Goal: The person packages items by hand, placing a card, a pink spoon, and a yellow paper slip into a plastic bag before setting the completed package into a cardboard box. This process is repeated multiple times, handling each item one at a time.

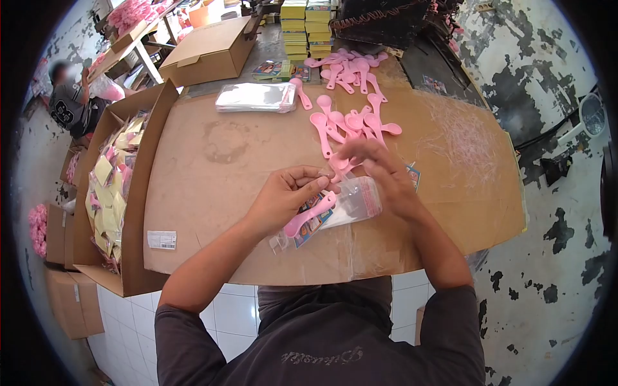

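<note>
The pink spoon (309,216) is laid over a printed card (318,222), near the middle of the near edge of the bench (206,193), with its long axis slanted: bowl toward the near left corner, holed handle toward the far right one. The handle end is just beside the fingertips of the left hand (286,194), the nearer hand, which is pinched on thin clear plastic (326,172). The right hand (391,183) is held loosely open, right of the handle and a bit beyond; whether anything is touched can't be told. Glossy bags (353,202) with a pink strip are spread between. Farther out, smooth moulded spoons (355,123) are heaped toward the far edge. Past the left edge, crinkly packets (109,202) are packed in a matte, long carton (137,186).
</note>
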Available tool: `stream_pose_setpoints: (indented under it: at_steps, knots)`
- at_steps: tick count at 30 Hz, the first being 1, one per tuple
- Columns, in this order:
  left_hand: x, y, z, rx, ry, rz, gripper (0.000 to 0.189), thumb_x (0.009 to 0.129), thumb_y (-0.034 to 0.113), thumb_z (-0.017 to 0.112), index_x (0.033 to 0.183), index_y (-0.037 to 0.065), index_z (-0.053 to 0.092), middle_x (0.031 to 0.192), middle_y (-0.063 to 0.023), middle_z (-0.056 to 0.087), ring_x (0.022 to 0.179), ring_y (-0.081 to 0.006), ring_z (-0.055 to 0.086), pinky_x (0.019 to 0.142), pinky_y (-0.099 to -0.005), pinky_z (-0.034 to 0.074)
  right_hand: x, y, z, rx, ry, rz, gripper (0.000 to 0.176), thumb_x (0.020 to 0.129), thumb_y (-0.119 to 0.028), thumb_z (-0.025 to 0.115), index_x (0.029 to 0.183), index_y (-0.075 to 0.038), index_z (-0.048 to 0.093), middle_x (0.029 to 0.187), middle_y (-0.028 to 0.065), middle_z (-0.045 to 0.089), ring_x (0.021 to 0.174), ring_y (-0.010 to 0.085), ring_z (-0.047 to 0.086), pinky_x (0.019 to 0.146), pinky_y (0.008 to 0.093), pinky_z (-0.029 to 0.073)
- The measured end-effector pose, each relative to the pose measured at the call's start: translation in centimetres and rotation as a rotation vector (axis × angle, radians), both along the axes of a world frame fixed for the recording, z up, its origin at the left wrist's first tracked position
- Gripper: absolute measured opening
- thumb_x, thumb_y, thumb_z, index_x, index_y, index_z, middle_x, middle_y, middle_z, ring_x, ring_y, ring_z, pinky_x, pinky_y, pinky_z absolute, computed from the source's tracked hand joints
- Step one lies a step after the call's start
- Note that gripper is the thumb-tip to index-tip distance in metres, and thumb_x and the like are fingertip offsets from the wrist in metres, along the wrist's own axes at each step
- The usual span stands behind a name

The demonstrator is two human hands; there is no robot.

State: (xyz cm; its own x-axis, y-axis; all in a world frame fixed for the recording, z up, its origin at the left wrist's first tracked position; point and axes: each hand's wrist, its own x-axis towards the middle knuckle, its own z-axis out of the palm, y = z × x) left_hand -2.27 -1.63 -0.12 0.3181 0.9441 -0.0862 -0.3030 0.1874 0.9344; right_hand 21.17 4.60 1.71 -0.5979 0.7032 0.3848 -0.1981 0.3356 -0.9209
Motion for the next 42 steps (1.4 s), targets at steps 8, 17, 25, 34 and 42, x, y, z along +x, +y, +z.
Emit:
stream_pose_setpoints:
  at_steps: [8,17,25,34,42]
  knots:
    - [0.0,-0.9,1.9,0.093,0.004,-0.09,0.037,0.103,0.013,0.064,0.136,-0.002,0.056,0.122,-0.0132,0.07,0.112,-0.0188,0.068,0.098,-0.0323,0.054,0.0,-0.7,6.2,0.51,-0.281,0.141,0.017,0.087,0.002,0.074,0.101,-0.007,0.072,0.128,0.012,0.065,0.122,0.0283,0.062,0.1,0.0402,0.05]
    - [0.3,-1.5,2.9,0.712,0.348,0.159,0.054,0.097,0.013,0.071,0.147,0.004,0.051,0.146,-0.0121,0.058,0.135,-0.0235,0.056,0.118,-0.0405,0.04,-0.1,-2.5,14.1,0.898,-0.703,-0.263,0.006,0.091,-0.008,0.072,0.091,-0.003,0.069,0.087,0.0069,0.067,0.08,0.0255,0.066,0.072,0.0383,0.053]
    - [1.1,-2.4,3.8,0.56,0.266,0.207,0.04,0.101,0.012,0.068,0.139,0.002,0.059,0.116,-0.0118,0.075,0.11,-0.0176,0.071,0.097,-0.0324,0.054,-1.9,-4.0,12.2,0.578,-0.554,-0.219,0.01,0.09,-0.007,0.073,0.097,-0.001,0.069,0.083,0.0099,0.065,0.074,0.0246,0.066,0.064,0.0341,0.052]
    - [1.1,-2.7,3.9,0.518,0.259,0.243,0.034,0.101,0.005,0.065,0.133,-0.005,0.061,0.101,-0.0123,0.077,0.089,-0.0111,0.073,0.078,-0.0257,0.059,-3.5,-3.5,9.6,1.237,-0.524,-0.463,0.018,0.077,-0.008,0.077,0.093,-0.008,0.068,0.101,0.0045,0.064,0.094,0.0231,0.063,0.081,0.0365,0.048]
    - [1.4,-2.8,3.1,0.701,0.709,0.282,0.039,0.097,0.002,0.067,0.134,-0.006,0.061,0.096,-0.0127,0.078,0.082,-0.0106,0.073,0.076,-0.0273,0.06,-3.9,-2.2,7.3,1.345,-0.713,-0.499,0.015,0.077,-0.009,0.072,0.09,-0.006,0.064,0.1,0.006,0.062,0.1,0.0231,0.061,0.087,0.037,0.046]
